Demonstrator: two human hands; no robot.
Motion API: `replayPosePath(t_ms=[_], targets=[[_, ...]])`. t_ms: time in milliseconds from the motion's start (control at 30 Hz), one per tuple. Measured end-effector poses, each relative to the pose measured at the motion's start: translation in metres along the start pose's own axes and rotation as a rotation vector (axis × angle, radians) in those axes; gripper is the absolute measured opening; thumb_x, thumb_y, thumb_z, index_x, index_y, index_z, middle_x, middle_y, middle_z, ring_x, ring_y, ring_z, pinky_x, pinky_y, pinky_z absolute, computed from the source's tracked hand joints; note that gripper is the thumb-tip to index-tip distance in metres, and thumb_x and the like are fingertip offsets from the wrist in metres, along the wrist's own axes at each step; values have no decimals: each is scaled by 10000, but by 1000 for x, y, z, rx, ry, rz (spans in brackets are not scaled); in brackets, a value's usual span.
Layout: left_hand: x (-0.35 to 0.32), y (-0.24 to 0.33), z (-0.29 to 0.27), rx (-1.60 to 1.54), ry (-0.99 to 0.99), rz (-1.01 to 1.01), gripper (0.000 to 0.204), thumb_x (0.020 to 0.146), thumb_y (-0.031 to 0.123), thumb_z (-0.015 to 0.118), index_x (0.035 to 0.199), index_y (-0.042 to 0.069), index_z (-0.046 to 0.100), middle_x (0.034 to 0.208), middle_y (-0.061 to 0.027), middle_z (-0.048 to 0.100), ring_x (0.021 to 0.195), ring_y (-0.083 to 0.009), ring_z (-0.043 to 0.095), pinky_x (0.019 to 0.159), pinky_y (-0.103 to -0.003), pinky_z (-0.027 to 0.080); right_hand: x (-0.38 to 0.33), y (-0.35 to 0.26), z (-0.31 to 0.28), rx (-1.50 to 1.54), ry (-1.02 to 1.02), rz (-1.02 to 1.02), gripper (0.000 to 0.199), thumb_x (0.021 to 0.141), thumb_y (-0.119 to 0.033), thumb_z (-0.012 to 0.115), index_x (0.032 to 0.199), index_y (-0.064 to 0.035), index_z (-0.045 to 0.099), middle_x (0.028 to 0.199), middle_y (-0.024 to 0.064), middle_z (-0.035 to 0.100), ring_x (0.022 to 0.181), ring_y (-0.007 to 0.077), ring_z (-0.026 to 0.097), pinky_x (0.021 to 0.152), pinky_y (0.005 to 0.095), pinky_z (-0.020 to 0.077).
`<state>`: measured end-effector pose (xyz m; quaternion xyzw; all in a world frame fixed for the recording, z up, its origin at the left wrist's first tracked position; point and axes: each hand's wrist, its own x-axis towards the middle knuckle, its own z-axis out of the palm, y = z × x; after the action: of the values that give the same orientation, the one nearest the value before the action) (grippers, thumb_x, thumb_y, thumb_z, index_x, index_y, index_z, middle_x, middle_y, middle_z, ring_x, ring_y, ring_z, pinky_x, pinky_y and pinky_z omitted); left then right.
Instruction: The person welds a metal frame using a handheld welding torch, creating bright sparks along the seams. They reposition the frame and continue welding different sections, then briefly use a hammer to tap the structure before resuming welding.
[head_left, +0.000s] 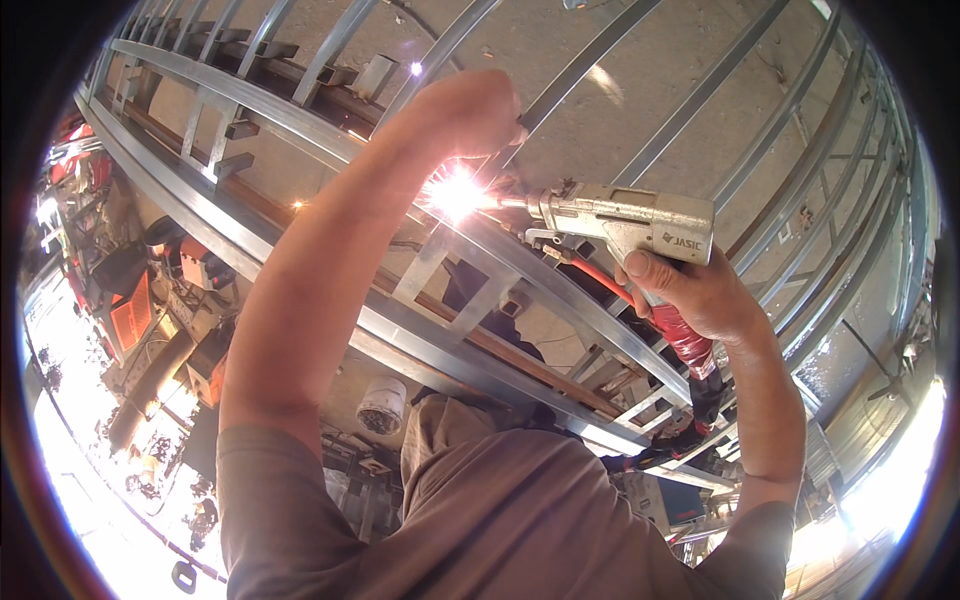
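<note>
My right hand (690, 290) is wrapped around the grip of a handheld welding gun (640, 215), its thumb on the near side. The gun's body is pale and worn, and its nozzle points left. At the nozzle's tip a bright white-pink arc with sparks (457, 195) burns on a long metal rail, hiding the joint there. My left hand (480, 115) reaches across just above the glare. Its fingers are curled at the end of a square metal bar (590, 65), partly hidden by the hand itself. A cable wrapped in red (682, 335) runs down from the gun's grip.
The frame of parallel rails (570, 290) and crossbars spreads across the view over a concrete floor (560, 30). A white bucket (381, 405) stands below, left of my body. Orange-and-black machines (205, 265) and clutter lie at the left. The cable trails past my right side.
</note>
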<state>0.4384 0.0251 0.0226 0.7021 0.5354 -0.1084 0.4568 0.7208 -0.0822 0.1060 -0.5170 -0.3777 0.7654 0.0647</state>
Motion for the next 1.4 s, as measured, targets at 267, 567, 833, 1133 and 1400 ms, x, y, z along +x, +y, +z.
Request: replayPosePath(t_ms=[267,567,833,1133,1400], targets=[[1,0,0,-7,1,9,320,892,254,775,1018,-40,775,845,-254,729,759,-336,725,724,-456,531,-3,0,-1,-2,6,20,563,993,-376,758,1398,-14,612,875,29,662,692,127,610,631,304,522],[0,3,0,21,25,31,323,895,257,763,1010,-45,771,788,-236,713,714,-309,724,688,-451,529,-8,1,0,3,-3,16,561,1011,-336,742,1446,-21,578,874,26,640,715,123,596,634,310,532],[-17,15,-4,45,106,-33,261,952,284,740,992,31,788,711,-142,697,625,-254,691,626,-392,527,-13,2,-1,2,26,27,582,992,-342,769,1437,-20,581,912,40,653,730,126,601,646,320,550],[-147,-42,62,-234,1145,-137,194,985,142,709,1140,32,748,945,-98,733,781,-216,683,690,-324,526,-17,12,-9,-57,16,-24,639,962,-400,785,1409,10,586,973,131,726,716,177,689,604,312,587],[-222,-66,201,177,924,-126,417,920,266,730,1304,110,686,1229,-108,650,1166,-302,600,1071,-483,394,-11,13,-6,0,58,-138,658,970,-457,747,1378,34,587,941,129,711,702,175,686,604,330,597]])
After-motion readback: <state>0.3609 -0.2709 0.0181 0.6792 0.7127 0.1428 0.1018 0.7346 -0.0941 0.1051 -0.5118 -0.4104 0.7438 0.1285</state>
